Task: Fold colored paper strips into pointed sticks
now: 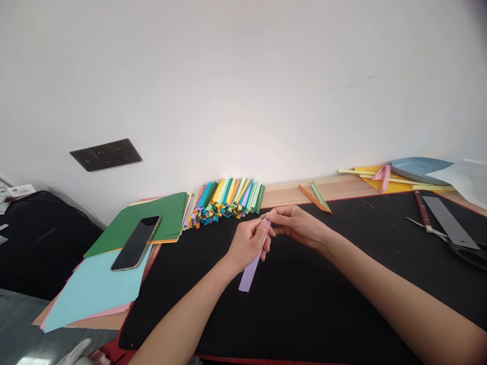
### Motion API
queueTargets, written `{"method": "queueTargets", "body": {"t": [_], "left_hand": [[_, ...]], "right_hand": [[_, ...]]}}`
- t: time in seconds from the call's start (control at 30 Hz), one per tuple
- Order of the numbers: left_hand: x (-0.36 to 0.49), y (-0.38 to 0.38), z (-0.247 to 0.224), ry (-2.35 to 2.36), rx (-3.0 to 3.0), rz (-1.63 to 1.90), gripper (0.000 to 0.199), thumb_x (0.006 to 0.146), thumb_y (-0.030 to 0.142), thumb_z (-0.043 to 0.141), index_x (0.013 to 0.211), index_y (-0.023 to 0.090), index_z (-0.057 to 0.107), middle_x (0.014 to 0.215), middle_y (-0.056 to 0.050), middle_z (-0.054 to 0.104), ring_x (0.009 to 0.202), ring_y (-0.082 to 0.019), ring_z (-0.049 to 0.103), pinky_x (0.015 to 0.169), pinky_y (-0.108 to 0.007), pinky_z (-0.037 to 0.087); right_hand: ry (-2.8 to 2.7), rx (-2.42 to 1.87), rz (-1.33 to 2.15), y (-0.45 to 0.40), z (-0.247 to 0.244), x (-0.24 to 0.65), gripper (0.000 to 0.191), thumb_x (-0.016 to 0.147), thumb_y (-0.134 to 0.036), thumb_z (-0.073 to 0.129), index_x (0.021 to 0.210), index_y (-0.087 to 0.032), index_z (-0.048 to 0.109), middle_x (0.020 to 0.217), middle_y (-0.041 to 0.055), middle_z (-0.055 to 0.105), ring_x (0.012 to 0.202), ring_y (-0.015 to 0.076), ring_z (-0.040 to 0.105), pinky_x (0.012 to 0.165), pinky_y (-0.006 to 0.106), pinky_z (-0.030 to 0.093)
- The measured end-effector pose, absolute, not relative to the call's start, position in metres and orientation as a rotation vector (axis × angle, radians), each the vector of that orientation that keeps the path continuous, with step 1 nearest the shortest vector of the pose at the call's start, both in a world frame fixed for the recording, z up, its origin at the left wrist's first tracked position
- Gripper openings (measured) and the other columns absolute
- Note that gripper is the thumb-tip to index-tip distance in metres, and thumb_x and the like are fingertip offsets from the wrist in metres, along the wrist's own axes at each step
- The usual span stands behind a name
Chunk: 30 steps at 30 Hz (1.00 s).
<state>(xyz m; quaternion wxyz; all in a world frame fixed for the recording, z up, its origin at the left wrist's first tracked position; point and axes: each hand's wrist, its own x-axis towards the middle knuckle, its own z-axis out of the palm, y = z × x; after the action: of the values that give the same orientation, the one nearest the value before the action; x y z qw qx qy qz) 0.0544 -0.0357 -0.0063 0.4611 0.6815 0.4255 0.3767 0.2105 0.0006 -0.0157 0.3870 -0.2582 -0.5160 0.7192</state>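
Observation:
A purple paper strip (249,275) slants down toward me over the black mat, its upper end between my fingers. My left hand (249,241) is closed around the strip's upper part. At the strip's top end, my right hand (296,224) pinches it, and the fingertips of both hands meet there. Behind my hands lies a heap of folded paper strips (228,198) in many colours, against the wall. An orange folded strip (314,198) and a green strip (318,191) rest to the right of the heap.
A phone (136,243) lies on green sheets (110,230) and light blue sheets (99,291) at the left. Toward the right are a red-handled tool (423,210), a metal ruler (451,223), black-handled scissors (470,255) and a blue tray (416,167). The black mat (304,314) has a red edge.

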Motion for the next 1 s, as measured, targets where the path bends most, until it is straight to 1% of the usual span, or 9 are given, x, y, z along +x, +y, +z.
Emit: {"method": "queueTargets", "body": {"t": [0.3, 0.53, 0.63, 0.73, 0.87, 1.0], "left_hand": [[0.055, -0.0349, -0.007, 1.048, 1.653, 0.919, 0.035, 0.088, 0.04, 0.038, 0.07, 0.015, 0.052, 0.047, 0.003, 0.051, 0.031, -0.006, 0.045, 0.036, -0.017, 0.033], [0.0552, -0.0355, -0.0069, 1.075, 1.634, 0.918, 0.034, 0.088, 0.042, 0.039, 0.071, 0.016, 0.053, 0.047, 0.003, 0.053, 0.031, -0.007, 0.046, 0.034, -0.017, 0.033], [0.0557, -0.0355, -0.0059, 1.089, 1.622, 0.922, 0.036, 0.087, 0.045, 0.04, 0.072, 0.016, 0.054, 0.046, 0.002, 0.054, 0.032, -0.009, 0.047, 0.035, -0.018, 0.034], [0.0562, -0.0353, -0.0045, 1.093, 1.651, 0.948, 0.035, 0.086, 0.043, 0.043, 0.07, 0.014, 0.056, 0.046, 0.001, 0.056, 0.036, -0.009, 0.049, 0.039, -0.018, 0.037], [0.0564, -0.0352, -0.0037, 1.064, 1.56, 0.942, 0.033, 0.086, 0.043, 0.044, 0.073, 0.015, 0.055, 0.049, 0.001, 0.057, 0.034, -0.01, 0.05, 0.035, -0.018, 0.036], [0.0566, -0.0343, -0.0042, 1.044, 1.524, 0.971, 0.034, 0.086, 0.044, 0.044, 0.073, 0.014, 0.055, 0.049, 0.0, 0.058, 0.033, -0.01, 0.051, 0.033, -0.017, 0.035]], "right_hand": [[-1.412, -0.69, 1.694, -0.0004, -0.0125, 0.2104, 0.033, 0.07, -0.045, 0.07, 0.061, -0.013, 0.062, 0.067, 0.0017, 0.06, 0.066, 0.0121, 0.056, 0.067, 0.027, 0.047], [-1.533, -0.725, 1.487, -0.0013, -0.0156, 0.2072, 0.036, 0.074, -0.05, 0.064, 0.061, -0.016, 0.06, 0.058, 0.0001, 0.056, 0.063, 0.0139, 0.055, 0.065, 0.027, 0.043], [-1.556, -0.728, 1.396, -0.0031, -0.0145, 0.2046, 0.037, 0.076, -0.05, 0.061, 0.061, -0.017, 0.056, 0.055, -0.0016, 0.054, 0.058, 0.0122, 0.051, 0.062, 0.026, 0.042], [-1.539, -0.756, 1.347, -0.0044, -0.0121, 0.2028, 0.038, 0.076, -0.051, 0.061, 0.062, -0.017, 0.054, 0.051, -0.0027, 0.052, 0.052, 0.0109, 0.049, 0.056, 0.026, 0.04], [-1.47, -0.783, 1.406, -0.0049, -0.0092, 0.2026, 0.038, 0.074, -0.051, 0.063, 0.062, -0.016, 0.054, 0.054, -0.0024, 0.053, 0.054, 0.0106, 0.05, 0.058, 0.026, 0.043], [-1.434, -0.72, 1.515, -0.0058, -0.009, 0.2034, 0.04, 0.076, -0.053, 0.058, 0.065, -0.015, 0.057, 0.058, -0.0016, 0.052, 0.058, 0.0113, 0.052, 0.062, 0.027, 0.045]]}}
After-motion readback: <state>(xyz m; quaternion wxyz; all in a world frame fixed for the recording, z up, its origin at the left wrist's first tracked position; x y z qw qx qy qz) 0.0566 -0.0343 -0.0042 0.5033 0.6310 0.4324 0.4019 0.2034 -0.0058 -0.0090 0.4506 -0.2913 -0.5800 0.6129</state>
